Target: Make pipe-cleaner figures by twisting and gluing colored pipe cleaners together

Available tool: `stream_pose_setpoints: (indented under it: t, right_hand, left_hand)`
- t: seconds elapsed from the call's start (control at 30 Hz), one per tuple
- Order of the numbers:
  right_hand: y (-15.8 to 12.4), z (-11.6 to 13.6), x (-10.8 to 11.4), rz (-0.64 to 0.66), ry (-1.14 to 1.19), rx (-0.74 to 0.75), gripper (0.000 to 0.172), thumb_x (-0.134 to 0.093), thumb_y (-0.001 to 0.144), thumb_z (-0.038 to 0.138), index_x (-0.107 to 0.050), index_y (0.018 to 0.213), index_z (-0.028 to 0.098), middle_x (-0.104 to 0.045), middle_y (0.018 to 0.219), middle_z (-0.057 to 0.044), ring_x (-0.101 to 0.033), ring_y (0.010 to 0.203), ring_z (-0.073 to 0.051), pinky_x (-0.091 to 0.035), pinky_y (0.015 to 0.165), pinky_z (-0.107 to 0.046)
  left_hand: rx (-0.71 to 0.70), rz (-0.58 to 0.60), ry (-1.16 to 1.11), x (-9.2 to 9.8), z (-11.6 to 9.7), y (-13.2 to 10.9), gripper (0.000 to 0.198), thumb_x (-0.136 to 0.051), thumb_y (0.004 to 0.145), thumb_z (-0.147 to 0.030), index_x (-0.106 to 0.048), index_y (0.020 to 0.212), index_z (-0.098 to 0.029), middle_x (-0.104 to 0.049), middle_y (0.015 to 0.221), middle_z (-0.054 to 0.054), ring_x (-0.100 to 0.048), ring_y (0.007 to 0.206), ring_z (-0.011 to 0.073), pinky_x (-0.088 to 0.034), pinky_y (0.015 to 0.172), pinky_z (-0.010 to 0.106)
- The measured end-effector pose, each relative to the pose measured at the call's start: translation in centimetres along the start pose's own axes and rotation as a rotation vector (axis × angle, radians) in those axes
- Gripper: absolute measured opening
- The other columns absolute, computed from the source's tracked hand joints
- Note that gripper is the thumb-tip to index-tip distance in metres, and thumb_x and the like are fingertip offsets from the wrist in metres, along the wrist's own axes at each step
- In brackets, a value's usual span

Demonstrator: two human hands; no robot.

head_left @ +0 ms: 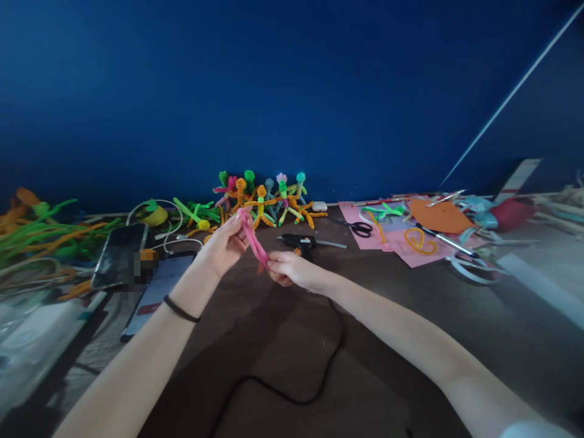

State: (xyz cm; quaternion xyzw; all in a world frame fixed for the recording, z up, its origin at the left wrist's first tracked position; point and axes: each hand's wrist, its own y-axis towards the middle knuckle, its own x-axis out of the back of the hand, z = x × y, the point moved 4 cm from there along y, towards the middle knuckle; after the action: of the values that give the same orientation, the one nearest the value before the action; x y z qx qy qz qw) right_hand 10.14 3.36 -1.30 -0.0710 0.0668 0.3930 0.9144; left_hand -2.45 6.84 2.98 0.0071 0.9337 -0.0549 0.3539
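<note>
Black power cord (292, 389) loops across the dark tabletop (410, 340) nearest. Above it, left hand (225, 243) and right hand (289, 271) each have fingers clamped on one end of a fuzzy pink pipe-cleaner strand (253, 240), held in the air between them. Looks early on this piece: a plain strand, no head or limbs. Past the black glue gun (298, 241), a row of multicoloured pipe-cleaner stick figures (264, 201) stands finished at the blue wall. No legible writing or brands.

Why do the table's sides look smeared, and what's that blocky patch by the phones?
Head view: the wide lens stretches and blurs the edges; the left hand, right hand and pipe cleaner in the middle look sharper; the patch is pixelated; light is dim.
</note>
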Motion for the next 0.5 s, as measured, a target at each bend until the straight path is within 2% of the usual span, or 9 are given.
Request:
stream_pose_setpoints:
  t: [0.3, 0.5]
  right_hand:
    - [0.16, -0.19, 0.00, 0.028, -0.025, 0.043, 0.015, -0.038, 0.086, 0.019, -0.051, 0.082, 0.013, -0.026, 0.051, 0.008, -0.019, 0.041, -0.004, -0.011, 0.040, -0.020]
    - [0.26, -0.22, 0.24, -0.024, -0.143, 0.111, 0.015, -0.038, 0.087, 0.021, -0.051, 0.082, 0.013, -0.030, 0.051, 0.007, -0.024, 0.044, -0.005, -0.016, 0.042, -0.020]
  left_hand:
    - [-0.024, 0.005, -0.017, -0.03, -0.54, 0.07, 0.024, -0.042, 0.082, -0.002, -0.065, 0.084, -0.010, -0.061, 0.058, -0.001, -0.058, 0.053, 0.0055, -0.049, 0.056, 0.014]
    - [0.008, -0.011, -0.056, -0.44, -0.96, -0.31, 0.028, -0.037, 0.085, -0.002, -0.064, 0.081, -0.010, -0.060, 0.056, 0.000, -0.058, 0.052, 0.0058, -0.049, 0.053, 0.014]
